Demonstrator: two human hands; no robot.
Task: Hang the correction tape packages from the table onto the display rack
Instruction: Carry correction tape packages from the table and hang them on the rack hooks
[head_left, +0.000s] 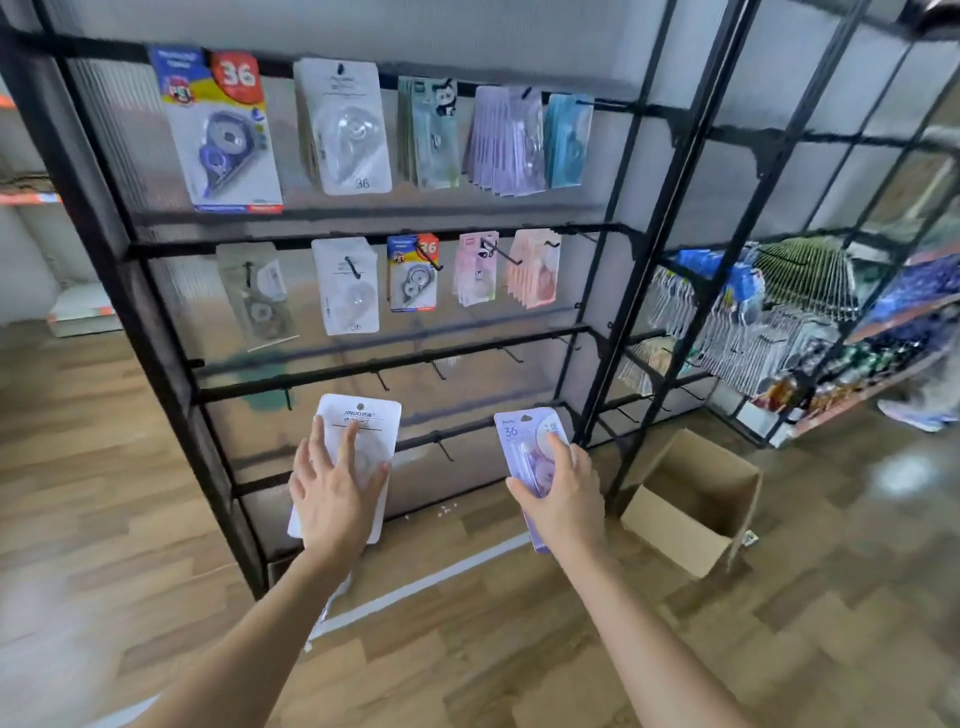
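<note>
Two correction tape packages are in hand, both held up before the lower part of the display rack (156, 332). Left hand (332, 499): fingers spread and nearly straight, laid flat over the face of the white package (363, 415); no curl round its edges is visible. Right hand (563, 499): thumb and fingers wrapped round the sides of the purple package (519, 434), forefinger extended up its face. Both packages stand upright with hang holes at the top, just below a rail of black hooks (382, 379); neither sits on a hook. At floor level, right of the rack, an open cardboard box (696, 499) stands on the wooden floor (104, 441). The upper two rails carry hung packages (353, 130) in white, blue, green, purple and pink. Beyond, to the right, a second rack (810, 291) holds densely hung goods; detail there is blurred.
</note>
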